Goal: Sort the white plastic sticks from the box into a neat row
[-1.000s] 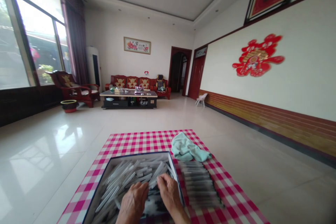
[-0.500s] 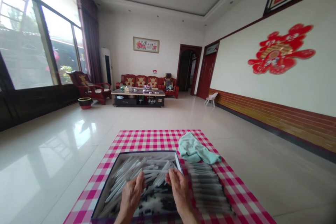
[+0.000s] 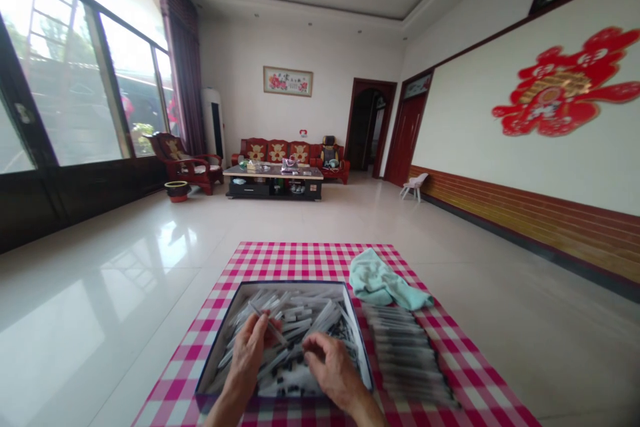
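Over my feed I saw a bare left hand (image 3: 249,345) and a bare right hand (image 3: 333,365), five-fingered, with slim, uncovered forearms (image 3: 226,399).

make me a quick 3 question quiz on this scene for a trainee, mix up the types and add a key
1. True or false: the left hand is holding a slim clear tube.

2. What lies at the far end of the row of slim pieces?
A. a glass jar
B. a crumpled pale green cloth
C. a pair of scissors

3. Fill in: the loose tubes lie in an open ____ on the checked tablecloth.

Key: 1. True. 2. B. 3. box.
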{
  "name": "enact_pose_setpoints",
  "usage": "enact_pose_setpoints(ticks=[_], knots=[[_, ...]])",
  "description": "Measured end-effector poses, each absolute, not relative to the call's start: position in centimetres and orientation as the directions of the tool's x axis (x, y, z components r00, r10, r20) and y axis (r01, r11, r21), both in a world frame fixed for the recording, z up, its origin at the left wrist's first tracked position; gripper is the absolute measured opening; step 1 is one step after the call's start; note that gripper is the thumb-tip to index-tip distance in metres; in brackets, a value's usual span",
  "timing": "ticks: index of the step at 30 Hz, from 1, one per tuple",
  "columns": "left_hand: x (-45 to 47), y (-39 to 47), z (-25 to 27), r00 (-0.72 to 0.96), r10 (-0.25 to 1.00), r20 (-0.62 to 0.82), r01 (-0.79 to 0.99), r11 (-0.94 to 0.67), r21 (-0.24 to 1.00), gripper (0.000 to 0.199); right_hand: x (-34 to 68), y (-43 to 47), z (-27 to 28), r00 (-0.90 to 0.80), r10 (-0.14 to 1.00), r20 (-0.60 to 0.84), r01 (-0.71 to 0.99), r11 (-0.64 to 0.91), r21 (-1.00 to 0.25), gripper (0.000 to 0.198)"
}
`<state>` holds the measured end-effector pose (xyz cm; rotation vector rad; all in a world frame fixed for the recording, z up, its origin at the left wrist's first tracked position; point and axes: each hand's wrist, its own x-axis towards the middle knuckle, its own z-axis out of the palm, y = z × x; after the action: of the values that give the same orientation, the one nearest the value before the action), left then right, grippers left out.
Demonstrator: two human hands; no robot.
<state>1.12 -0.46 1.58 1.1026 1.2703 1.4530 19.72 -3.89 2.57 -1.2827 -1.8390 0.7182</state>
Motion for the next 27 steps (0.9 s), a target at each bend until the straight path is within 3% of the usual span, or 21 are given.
enact_pose_setpoints(ticks=[3,6,16,20,27], knots=[[-0.4,-0.2,1.7,-0.231,0.945,0.230,0.129,-0.204,0.970,0.040,19.7,-4.0,2.4,-0.242,0.942,0.232,0.543,0.330,-0.772,0.019],[-1.3,-0.4,1.3,-0.167,0.945,0.280,0.327,-0.215,0.920,0.033,19.7,-3.9,2.2,-0.293,0.935,0.201,0.561,0.338,-0.755,0.022],[-1.2,-0.6,0.1,-0.316,0.888,0.333,0.656,-0.049,0.754,0.035,16.4,-1.8,2.2,-0.505,0.834,0.223,0.616,0.529,-0.583,0.033],[-1.1,-0.4,-0.1,-0.308,0.890,0.337,0.717,-0.016,0.696,0.035,14.2,-0.7,1.8,-0.629,0.767,0.127,0.657,0.612,-0.440,0.033],[-0.9,-0.4,-0.2,-0.282,0.893,0.351,0.741,-0.030,0.671,0.034,12.6,-0.1,1.2,-0.637,0.768,0.072,0.717,0.624,-0.313,0.019]])
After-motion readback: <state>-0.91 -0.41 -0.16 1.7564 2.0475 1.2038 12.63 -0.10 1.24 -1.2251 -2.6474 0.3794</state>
